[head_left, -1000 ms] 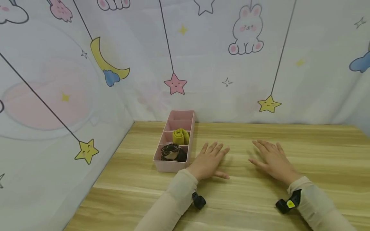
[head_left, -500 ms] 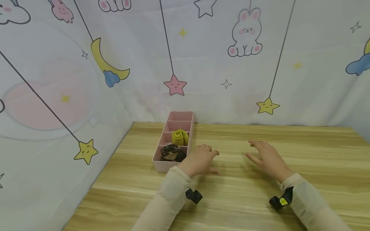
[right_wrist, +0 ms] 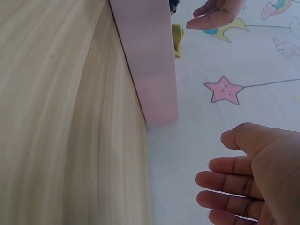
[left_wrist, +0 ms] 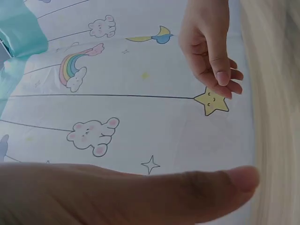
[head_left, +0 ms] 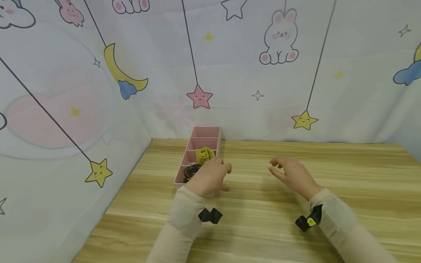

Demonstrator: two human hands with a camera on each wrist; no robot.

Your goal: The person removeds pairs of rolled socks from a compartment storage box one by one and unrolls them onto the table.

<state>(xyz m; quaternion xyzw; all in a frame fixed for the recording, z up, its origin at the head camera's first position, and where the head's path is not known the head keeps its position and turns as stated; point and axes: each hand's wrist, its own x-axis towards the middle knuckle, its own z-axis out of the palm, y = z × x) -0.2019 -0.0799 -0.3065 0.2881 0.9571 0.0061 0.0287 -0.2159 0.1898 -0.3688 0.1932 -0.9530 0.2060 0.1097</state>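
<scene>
A long pink divided box (head_left: 206, 132) stands on the wooden table, left of centre in the head view. One section holds a rolled yellow cloth (head_left: 204, 155); the nearest one has a dark patterned roll of cloth (head_left: 189, 172), partly hidden behind my left hand (head_left: 209, 177). That hand hovers over the box's near right side, fingers loosely bent and thumb apart, gripping nothing. Away to the right, my right hand (head_left: 294, 176) is raised above the table with relaxed fingers and nothing in them. The right wrist view shows the box's plain pink side (right_wrist: 145, 61).
The wooden table (head_left: 263, 219) runs up to a white curtain (head_left: 236, 76) printed with stars, a moon and rabbits, which also closes off the left side. A black camera (head_left: 210, 216) is strapped to the left wrist, another camera (head_left: 307, 221) to the right.
From lying spread near the table, both hands have lifted and their fingers have bent. The left moved left over the box, covering part of the dark roll; the right drifted slightly left.
</scene>
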